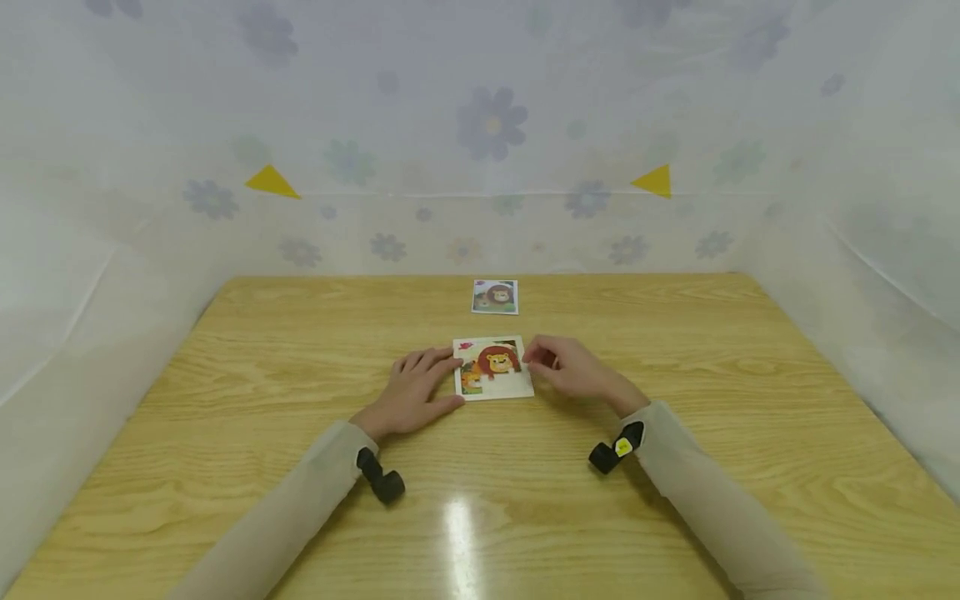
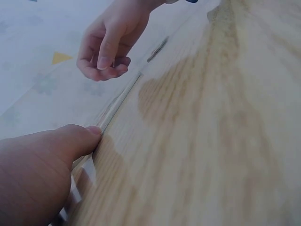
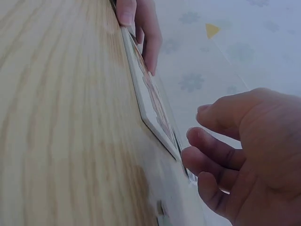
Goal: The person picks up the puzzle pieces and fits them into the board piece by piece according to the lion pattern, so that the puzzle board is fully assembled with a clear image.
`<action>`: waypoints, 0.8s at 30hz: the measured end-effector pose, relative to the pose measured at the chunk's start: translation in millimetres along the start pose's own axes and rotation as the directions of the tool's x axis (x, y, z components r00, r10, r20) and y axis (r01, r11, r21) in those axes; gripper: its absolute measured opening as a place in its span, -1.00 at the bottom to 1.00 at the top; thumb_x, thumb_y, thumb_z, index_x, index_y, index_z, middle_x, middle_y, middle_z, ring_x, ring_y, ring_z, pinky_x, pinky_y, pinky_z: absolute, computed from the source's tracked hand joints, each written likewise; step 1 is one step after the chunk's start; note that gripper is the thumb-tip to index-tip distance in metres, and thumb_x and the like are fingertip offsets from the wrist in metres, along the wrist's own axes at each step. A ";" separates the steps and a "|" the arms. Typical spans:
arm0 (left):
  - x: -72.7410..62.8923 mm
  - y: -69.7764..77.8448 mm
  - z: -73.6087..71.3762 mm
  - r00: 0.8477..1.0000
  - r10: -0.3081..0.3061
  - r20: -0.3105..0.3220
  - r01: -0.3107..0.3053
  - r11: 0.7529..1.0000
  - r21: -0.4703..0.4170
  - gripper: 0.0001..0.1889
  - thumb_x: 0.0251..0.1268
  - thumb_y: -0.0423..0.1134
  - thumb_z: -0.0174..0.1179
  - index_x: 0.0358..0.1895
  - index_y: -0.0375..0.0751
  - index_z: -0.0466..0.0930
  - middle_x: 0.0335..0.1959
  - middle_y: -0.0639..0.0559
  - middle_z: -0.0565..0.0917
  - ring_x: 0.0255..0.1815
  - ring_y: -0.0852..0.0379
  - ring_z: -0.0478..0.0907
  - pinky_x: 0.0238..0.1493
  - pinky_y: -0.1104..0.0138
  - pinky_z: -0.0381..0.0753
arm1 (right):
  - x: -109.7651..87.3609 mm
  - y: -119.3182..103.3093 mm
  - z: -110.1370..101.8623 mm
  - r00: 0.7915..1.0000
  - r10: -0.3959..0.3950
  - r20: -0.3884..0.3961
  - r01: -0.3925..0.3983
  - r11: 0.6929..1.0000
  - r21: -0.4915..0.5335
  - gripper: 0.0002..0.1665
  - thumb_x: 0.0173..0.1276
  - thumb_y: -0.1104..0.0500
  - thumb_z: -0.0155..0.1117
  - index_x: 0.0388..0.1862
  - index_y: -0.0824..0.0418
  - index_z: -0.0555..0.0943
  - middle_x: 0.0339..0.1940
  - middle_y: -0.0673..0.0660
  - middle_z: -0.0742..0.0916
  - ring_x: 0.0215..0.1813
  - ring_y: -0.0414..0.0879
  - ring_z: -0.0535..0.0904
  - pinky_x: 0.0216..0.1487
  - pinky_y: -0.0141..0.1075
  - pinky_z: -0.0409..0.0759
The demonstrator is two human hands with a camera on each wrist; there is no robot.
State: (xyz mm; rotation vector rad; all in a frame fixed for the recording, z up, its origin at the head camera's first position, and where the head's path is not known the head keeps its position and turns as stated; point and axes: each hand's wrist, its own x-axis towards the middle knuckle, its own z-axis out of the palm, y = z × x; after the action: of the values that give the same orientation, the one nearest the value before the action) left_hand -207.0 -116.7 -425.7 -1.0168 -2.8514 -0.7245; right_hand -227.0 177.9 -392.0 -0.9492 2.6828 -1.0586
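Note:
A square white-framed lion puzzle (image 1: 510,386) lies on the table, its lower right part plain white. My left hand (image 1: 414,390) rests flat with spread fingers at its left side, the thumb touching the lower left edge. In the left wrist view, the left thumb (image 2: 77,141) presses against the board's edge. My right hand (image 1: 573,367) hovers by the right edge, fingers loosely bent. The right wrist view shows a gap between thumb and index finger of that hand (image 3: 254,150), and no piece is visible there. A small dark strip (image 2: 157,49) lies below it; its kind is unclear.
Behind the puzzle lies a small picture card (image 1: 495,297) with a similar lion scene. The wood-grain table (image 1: 300,333) extends around both. Flower-patterned white sheeting (image 1: 420,167) with two yellow triangles encloses the back and sides.

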 end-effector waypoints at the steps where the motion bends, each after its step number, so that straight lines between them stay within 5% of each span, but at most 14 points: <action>1: -0.1 0.1 -0.1 1.000 -0.001 0.001 0.001 1.000 -0.001 -0.36 0.36 0.08 0.11 0.42 -0.12 0.30 0.45 -0.15 0.26 0.39 -0.22 0.17 0.32 -0.20 0.06 | -2.8 2.0 -2.9 1.000 -0.004 -0.003 0.004 1.000 -0.010 -0.90 0.42 0.29 0.16 -0.16 0.28 0.59 -0.39 0.08 0.63 -0.39 -0.20 0.47 -0.35 -0.36 0.49; 15: 1.4 -0.9 0.1 1.000 -0.009 0.004 0.009 1.000 -0.001 -0.36 0.36 0.10 0.10 0.43 -0.09 0.28 0.46 -0.13 0.24 0.40 -0.21 0.17 0.32 -0.20 0.05 | -34.7 15.2 -51.3 0.978 0.059 0.199 -0.024 0.985 -0.171 -0.64 0.23 0.23 0.38 -0.05 0.38 0.56 -0.20 0.20 0.67 -0.21 -0.03 0.59 -0.14 -0.13 0.58; 24: 2.8 -0.3 0.5 1.000 -0.015 0.010 0.015 1.000 -0.003 -0.36 0.37 0.11 0.09 0.43 -0.09 0.28 0.46 -0.13 0.24 0.41 -0.21 0.16 0.32 -0.20 0.05 | -37.3 18.6 -50.4 0.954 0.138 0.265 -0.093 0.980 -0.176 -0.68 0.14 0.26 0.46 -0.19 0.32 0.55 -0.38 0.07 0.62 -0.36 -0.20 0.46 -0.28 -0.32 0.48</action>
State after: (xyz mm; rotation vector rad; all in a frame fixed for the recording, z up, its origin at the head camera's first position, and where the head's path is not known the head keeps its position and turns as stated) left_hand -209.2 -115.0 -425.8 -1.0025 -2.8704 -0.7272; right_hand -222.4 239.6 -370.8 -0.8766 2.5812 -0.6397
